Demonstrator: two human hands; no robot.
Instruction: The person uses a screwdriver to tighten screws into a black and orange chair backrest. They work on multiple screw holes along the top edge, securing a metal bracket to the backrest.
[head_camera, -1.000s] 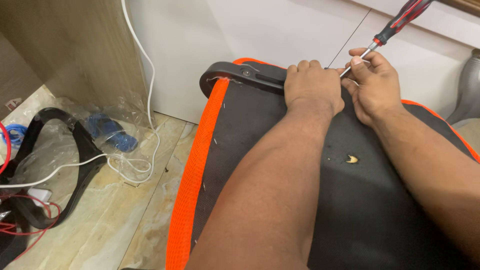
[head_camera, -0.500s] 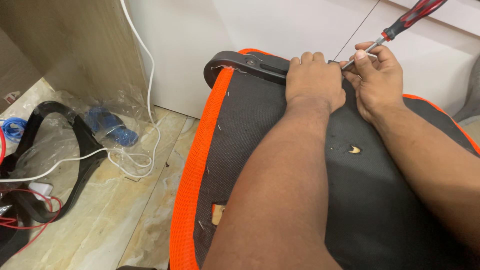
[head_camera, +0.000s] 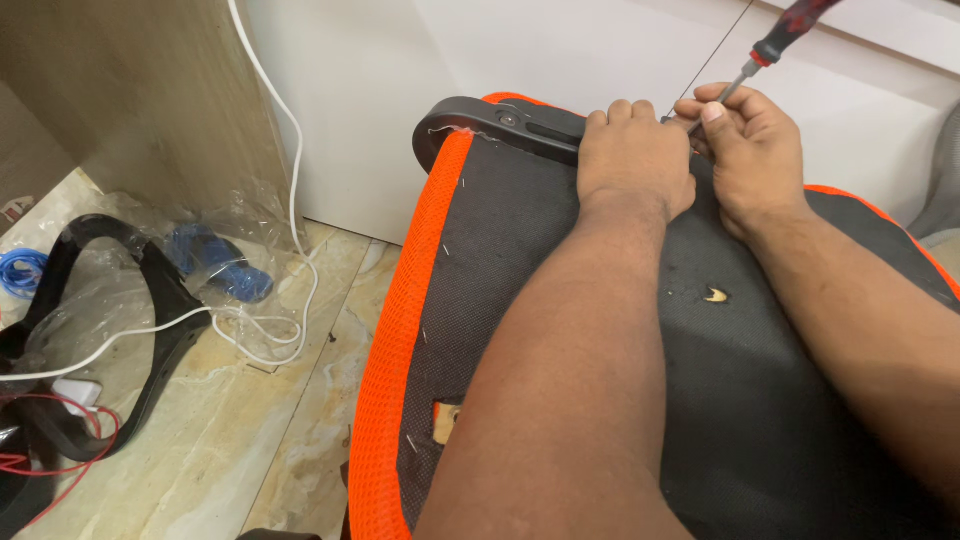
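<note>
At far left a crinkled clear plastic bag (head_camera: 215, 250) on the floor holds blue parts. The black, orange-edged fabric panel (head_camera: 560, 330), probably soft over a stiff frame, carries a rigid black plastic bracket (head_camera: 500, 128). The left hand (head_camera: 632, 160) presses closed there; the right hand (head_camera: 752, 160) pinches the red-handled screwdriver (head_camera: 775, 45), best gripped at its handle.

Screwdriver (head_camera: 762, 52) handle cut off by top edge; its tip hidden behind left hand (head_camera: 632, 160). Seat (head_camera: 560, 300) runs off bottom and right edges. Can't tell which screw it's on.
</note>
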